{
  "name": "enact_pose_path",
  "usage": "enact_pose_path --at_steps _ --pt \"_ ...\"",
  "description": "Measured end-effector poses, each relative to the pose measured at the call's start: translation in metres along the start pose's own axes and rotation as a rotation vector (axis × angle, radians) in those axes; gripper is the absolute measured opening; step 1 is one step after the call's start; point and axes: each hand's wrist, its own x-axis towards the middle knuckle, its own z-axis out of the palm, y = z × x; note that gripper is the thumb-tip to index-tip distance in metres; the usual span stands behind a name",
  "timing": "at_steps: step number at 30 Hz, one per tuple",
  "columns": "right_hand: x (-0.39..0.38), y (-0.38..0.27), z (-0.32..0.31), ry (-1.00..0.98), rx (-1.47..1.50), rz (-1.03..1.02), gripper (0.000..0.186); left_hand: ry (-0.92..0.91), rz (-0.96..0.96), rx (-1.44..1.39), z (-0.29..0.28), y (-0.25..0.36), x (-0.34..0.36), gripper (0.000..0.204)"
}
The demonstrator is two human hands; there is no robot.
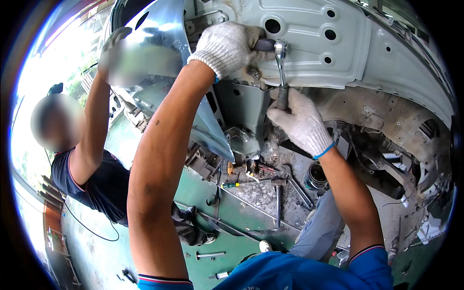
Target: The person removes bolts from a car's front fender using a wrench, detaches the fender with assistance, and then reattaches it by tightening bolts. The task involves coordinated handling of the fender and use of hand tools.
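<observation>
1. Right hand [300, 122]: closed round the grip of the ratchet [281, 67], which crosses the lower edge of the grey panel [309, 26].
2. Left hand [229, 47]: curled on the dark socket [264, 45].
3. Best practice, presumably: socket square, strokes smooth.

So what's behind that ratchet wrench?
Behind the ratchet wrench is a pale grey metal panel with dark round holes. The right hand wraps the handle and hides what is behind it; the left hand covers part of the panel near the head.
</observation>
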Motion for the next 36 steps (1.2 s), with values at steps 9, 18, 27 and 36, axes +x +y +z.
enact_pose_path --at_steps 9,18,27,36 --pt "-0.013 -0.058 0.0 -0.314 0.974 0.12 0.029 0.091 -0.024 -0.034 0.011 -0.006 -0.004 0.041" --pt "-0.019 -0.057 -0.01 -0.367 0.806 0.225 0.043 0.035 0.018 0.011 0.007 -0.011 -0.007 0.054" --pt "-0.017 0.084 0.022 -0.521 1.06 0.144 0.072 0.028 -0.006 -0.005 0.007 0.004 0.004 0.053" --pt "-0.014 0.082 0.099 -0.545 0.402 0.194 0.056 0.085 0.011 -0.024 0.014 -0.009 -0.006 0.048"
